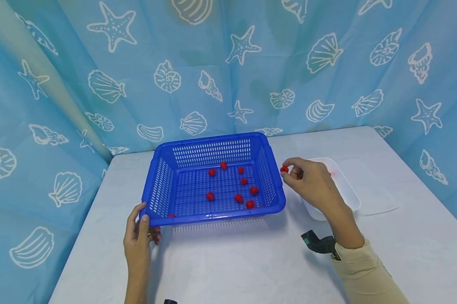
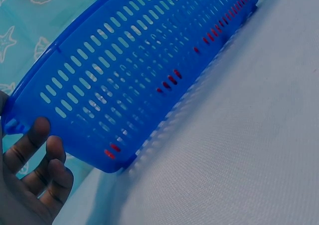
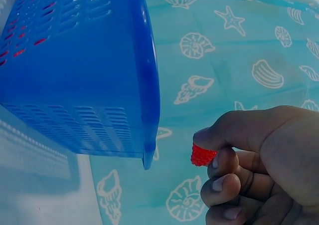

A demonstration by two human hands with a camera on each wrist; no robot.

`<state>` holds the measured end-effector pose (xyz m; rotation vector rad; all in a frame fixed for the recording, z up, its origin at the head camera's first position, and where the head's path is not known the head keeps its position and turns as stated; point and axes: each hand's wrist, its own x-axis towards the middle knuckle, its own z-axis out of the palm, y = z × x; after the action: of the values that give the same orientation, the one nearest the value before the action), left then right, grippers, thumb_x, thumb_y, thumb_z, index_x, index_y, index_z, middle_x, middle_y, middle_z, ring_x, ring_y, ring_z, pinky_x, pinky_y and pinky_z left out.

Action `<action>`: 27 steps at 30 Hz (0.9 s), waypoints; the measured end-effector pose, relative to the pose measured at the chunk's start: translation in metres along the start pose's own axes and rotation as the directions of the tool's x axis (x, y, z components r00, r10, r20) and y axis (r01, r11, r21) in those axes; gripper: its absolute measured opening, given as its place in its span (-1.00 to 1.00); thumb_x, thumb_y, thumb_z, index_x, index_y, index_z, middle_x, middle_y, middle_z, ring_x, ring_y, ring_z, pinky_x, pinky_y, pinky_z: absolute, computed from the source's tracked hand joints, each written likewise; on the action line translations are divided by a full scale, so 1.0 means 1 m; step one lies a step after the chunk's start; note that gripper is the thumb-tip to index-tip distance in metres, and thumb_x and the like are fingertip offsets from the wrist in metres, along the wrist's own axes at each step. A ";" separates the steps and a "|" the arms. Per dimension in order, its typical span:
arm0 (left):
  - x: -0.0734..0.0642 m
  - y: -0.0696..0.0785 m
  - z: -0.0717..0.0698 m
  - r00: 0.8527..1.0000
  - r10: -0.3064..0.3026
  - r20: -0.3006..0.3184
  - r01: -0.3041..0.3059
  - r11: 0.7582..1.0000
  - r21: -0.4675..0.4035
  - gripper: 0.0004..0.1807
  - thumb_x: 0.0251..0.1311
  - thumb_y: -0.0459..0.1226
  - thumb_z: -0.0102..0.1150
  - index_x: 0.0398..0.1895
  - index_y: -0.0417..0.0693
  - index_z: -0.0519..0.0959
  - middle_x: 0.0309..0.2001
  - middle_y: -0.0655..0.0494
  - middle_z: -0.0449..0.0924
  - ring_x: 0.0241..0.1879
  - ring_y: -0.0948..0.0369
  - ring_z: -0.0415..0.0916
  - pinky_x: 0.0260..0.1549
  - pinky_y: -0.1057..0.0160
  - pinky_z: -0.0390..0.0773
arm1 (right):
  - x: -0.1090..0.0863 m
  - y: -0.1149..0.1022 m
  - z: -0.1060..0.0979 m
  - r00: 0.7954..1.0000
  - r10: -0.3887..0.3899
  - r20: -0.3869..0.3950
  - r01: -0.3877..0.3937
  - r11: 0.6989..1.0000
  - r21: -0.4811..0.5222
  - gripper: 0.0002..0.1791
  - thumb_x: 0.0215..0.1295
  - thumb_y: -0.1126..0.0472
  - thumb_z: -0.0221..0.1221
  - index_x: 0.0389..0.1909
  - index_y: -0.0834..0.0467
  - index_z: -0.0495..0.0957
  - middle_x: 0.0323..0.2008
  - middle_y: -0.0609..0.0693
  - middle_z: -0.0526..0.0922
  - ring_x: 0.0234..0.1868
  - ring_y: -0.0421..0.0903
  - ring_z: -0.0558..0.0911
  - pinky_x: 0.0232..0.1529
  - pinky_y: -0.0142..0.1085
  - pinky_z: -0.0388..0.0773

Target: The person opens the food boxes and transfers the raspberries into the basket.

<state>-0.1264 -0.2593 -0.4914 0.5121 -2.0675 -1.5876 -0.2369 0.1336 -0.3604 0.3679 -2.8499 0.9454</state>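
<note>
A blue plastic basket [image 1: 213, 217] with slotted walls sits on the table, several red raspberries [image 1: 238, 198] scattered over its floor. At the near left corner my left hand [image 1: 136, 238] holds the rim, thumb on top and fingers below. In the left wrist view those fingers [image 2: 57, 180] curl beside the basket's wall [image 2: 92, 152]. Just outside the basket's right side, my right hand [image 1: 315, 181] pinches one raspberry [image 1: 284, 169] between thumb and forefinger. The right wrist view shows that raspberry [image 3: 202, 156] apart from the basket rim [image 3: 149, 85].
Under and behind the right hand stands a white container [image 1: 348, 192], with a bit of red visible inside. A clear flat lid [image 1: 378, 194] lies to its right. The white-covered table [image 1: 232, 261] ends at a blue shell-print curtain [image 1: 213, 50].
</note>
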 end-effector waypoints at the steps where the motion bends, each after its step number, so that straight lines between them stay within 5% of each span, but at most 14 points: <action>1: -0.001 0.001 0.000 1.000 -0.001 0.002 0.001 1.000 -0.003 -0.54 0.24 0.22 -0.20 0.22 0.55 0.26 -0.29 0.02 0.51 -0.49 0.02 0.47 -0.63 0.23 0.49 | 0.000 -0.001 0.000 1.000 0.002 0.003 -0.002 1.000 -0.001 -0.73 0.19 0.13 0.19 -0.09 0.08 0.53 -0.56 -0.04 0.43 -0.53 -0.09 0.39 -0.63 -0.32 0.34; 13: -0.005 0.018 -0.001 1.000 -0.013 0.026 0.014 0.999 -0.031 -0.51 0.21 0.25 -0.18 0.22 0.53 0.28 -0.31 -0.04 0.49 -0.50 0.00 0.47 -0.62 0.23 0.49 | -0.002 -0.005 0.003 0.999 -0.029 0.016 0.029 0.999 0.017 -0.72 0.19 0.11 0.20 -0.08 0.07 0.52 -0.55 -0.05 0.43 -0.51 -0.10 0.40 -0.61 -0.32 0.35; 27: -0.001 0.007 -0.003 0.999 0.003 0.033 -0.002 0.999 -0.037 -0.50 0.23 0.22 -0.17 0.24 0.50 0.27 -0.31 -0.06 0.49 -0.50 0.01 0.47 -0.62 0.23 0.49 | -0.005 -0.012 0.006 0.999 -0.044 0.024 0.044 0.999 0.014 -0.75 0.20 0.12 0.19 -0.10 0.05 0.53 -0.56 -0.06 0.42 -0.51 -0.11 0.41 -0.60 -0.32 0.37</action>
<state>-0.1238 -0.2589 -0.4846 0.4731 -2.0577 -1.6395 -0.2292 0.1215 -0.3593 0.4447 -2.8456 0.9589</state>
